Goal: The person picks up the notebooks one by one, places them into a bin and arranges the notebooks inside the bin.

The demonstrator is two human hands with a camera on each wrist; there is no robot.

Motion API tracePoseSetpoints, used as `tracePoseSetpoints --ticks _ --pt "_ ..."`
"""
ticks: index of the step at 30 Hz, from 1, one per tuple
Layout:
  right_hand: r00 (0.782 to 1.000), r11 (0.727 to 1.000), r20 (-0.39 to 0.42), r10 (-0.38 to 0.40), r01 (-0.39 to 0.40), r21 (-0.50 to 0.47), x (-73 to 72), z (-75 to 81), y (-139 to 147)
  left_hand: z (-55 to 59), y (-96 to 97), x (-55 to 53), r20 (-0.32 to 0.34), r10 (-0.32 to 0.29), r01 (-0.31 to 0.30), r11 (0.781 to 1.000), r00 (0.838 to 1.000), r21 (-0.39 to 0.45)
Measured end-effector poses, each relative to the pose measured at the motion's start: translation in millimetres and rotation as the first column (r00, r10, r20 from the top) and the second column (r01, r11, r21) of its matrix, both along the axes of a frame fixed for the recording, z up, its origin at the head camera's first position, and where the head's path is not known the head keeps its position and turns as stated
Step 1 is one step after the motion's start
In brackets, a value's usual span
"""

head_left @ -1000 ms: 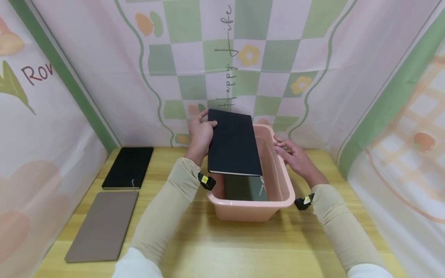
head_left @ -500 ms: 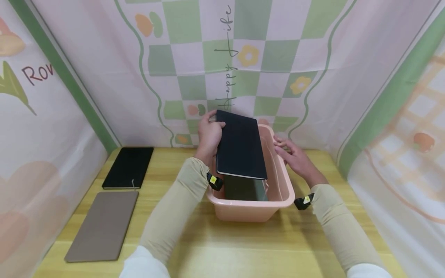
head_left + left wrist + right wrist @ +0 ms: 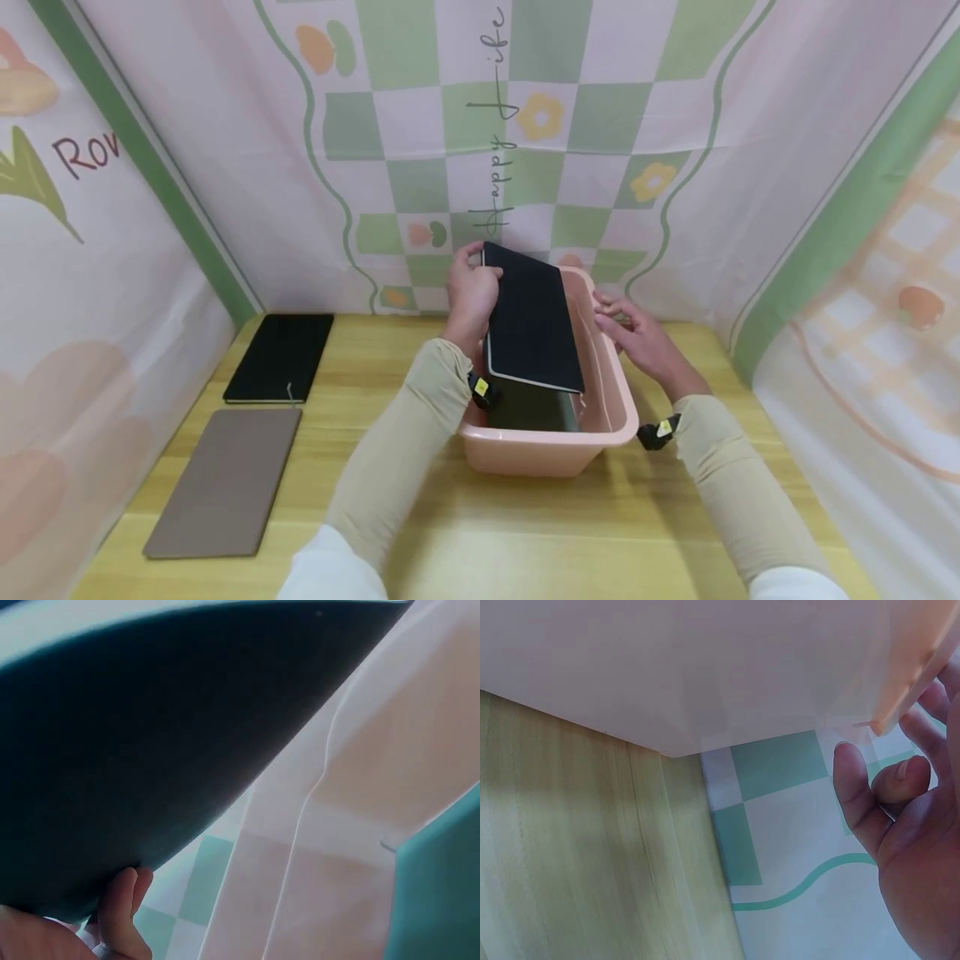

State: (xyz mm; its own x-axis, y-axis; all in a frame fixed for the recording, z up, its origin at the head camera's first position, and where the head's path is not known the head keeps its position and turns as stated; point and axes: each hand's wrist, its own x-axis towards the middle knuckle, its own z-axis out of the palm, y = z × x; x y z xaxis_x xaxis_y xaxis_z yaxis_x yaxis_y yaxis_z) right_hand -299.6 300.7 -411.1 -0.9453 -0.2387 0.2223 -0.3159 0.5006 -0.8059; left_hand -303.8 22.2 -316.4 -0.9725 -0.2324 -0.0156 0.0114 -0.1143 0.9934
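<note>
Across from me, the person's left-hand grip (image 3: pixel 474 293) pinches the far left corner of a thin, black rectangular notebook (image 3: pixel 534 321), thumb on the upper cover and fingers beneath. The notebook hangs tilted over a deep, pale-pink plastic bin (image 3: pixel 547 456), its right side lower than its left; whether it touches the rim I can't tell. Below it, inside the bin, lies a flat, dark rectangular book (image 3: pixel 536 410), partly covered from above. The right-hand grip (image 3: pixel 641 337) has its fingertips against the bin's right rim, the fingers loosely bent; I can't tell whether they pinch it or just rest there. Off to the person's left, on the pale wood-grain surface (image 3: pixel 465 542), a second black notebook (image 3: pixel 280 357) lies flat beyond a taupe, smooth-covered notebook (image 3: pixel 223 483), a short ribbon showing between them. Behind the bin hangs a green-and-white checked fabric backdrop (image 3: pixel 416 125).
</note>
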Motion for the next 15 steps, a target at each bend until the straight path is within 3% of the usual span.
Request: tracePoseSetpoints --ticks 15 --pt "1.000 1.000 -0.022 -0.012 0.012 0.001 -0.8 -1.1 0 -3.3 14.8 -1.2 0.019 -0.044 0.045 0.997 0.999 -0.065"
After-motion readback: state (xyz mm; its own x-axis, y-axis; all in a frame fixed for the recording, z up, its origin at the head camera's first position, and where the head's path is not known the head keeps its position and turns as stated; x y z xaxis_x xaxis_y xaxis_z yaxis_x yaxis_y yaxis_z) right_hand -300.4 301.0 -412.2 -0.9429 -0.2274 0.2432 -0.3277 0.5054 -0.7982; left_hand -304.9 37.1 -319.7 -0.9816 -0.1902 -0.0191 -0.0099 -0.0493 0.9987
